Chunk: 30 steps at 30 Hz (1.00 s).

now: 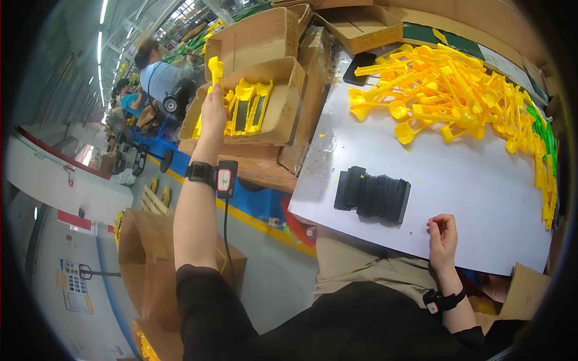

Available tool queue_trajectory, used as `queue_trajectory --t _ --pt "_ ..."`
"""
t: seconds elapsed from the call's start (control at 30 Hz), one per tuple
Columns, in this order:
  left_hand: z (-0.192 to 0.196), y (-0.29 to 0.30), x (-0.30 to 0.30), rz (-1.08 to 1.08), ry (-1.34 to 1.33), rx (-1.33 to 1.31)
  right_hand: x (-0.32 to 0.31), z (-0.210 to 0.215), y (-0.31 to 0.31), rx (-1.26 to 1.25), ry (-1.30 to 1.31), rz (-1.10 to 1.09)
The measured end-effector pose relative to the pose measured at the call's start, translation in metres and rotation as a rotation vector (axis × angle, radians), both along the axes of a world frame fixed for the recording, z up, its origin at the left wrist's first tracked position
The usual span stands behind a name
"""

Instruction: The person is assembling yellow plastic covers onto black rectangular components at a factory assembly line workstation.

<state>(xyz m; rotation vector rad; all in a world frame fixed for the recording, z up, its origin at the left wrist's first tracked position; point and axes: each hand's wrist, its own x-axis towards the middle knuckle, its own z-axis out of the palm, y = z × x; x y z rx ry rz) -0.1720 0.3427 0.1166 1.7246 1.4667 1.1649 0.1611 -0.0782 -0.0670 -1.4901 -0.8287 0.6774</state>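
My left hand point(214, 111) is stretched out over an open cardboard box point(288, 105) and grips a yellow plastic part point(215, 69), its wider end pointing up. Inside the box, more yellow parts point(244, 105) with dark strips set in them lie side by side. Close to the table's front edge is my right hand point(444, 240), its fingers curled in; whether they hold something small is hidden. A neat stack of thin black pieces point(376, 197) lies on the white table point(469, 192), to the left of that hand.
A big heap of loose yellow parts point(445, 90) covers the table's far right, with green parts point(545, 132) at its edge. Beside it lies a black phone point(359, 68). Another cardboard box point(361, 30) stands behind. Two people point(159, 75) work at the far left. A cable point(226, 234) hangs from my left wrist.
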Motion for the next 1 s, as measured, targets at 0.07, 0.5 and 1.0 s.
queue_trajectory --t 0.07,0.5,1.0 --pt "-0.003 0.008 0.005 -0.037 -0.064 -0.125 0.0 -0.001 0.0 -0.009 -0.017 -0.011" --pt "-0.021 0.031 0.016 -0.095 0.713 0.0 -0.004 0.001 0.002 -0.04 -0.19 -0.001" --pt "-0.022 0.021 0.025 -0.124 1.064 0.046 -0.006 0.01 0.004 -0.094 -0.302 -0.03"
